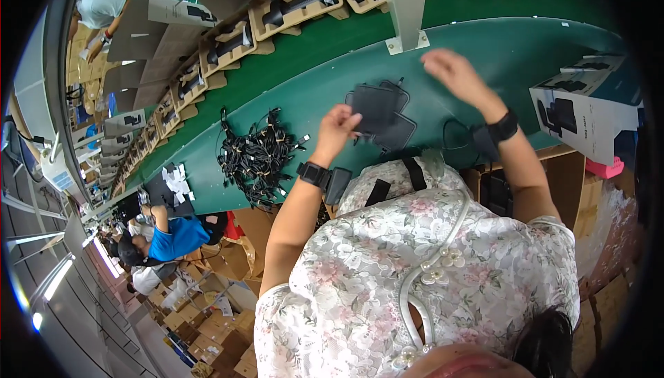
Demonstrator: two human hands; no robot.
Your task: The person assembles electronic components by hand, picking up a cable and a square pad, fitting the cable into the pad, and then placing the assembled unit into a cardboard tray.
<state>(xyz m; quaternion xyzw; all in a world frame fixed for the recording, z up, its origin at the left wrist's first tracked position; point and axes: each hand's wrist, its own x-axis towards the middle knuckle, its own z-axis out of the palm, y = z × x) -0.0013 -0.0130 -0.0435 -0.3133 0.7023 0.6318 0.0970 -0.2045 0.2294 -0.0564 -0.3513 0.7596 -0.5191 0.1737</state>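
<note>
My left hand point(337, 131) pinches the left edge of a dark, flat, square panel point(373, 105) between thumb and fingers. Under and beside it, other dark flat panels point(399, 134) with rounded corners lie overlapping on the green bench. My right hand point(460, 80) is raised over the bench to the right of the panels, apart from them, its fingers stretched out and nothing visible in them. A tangled heap of black cables point(256, 153) with light plug ends lies left of my left hand. One thin black cable point(453, 136) loops on the bench below my right hand.
Beyond the green bench point(311, 94), a line of cardboard trays point(297, 8) holds black devices. A grey metal post point(406, 4) is bolted at the bench's far side. Printed boxes point(588, 112) stand at the right. A person in blue point(181, 235) works farther left.
</note>
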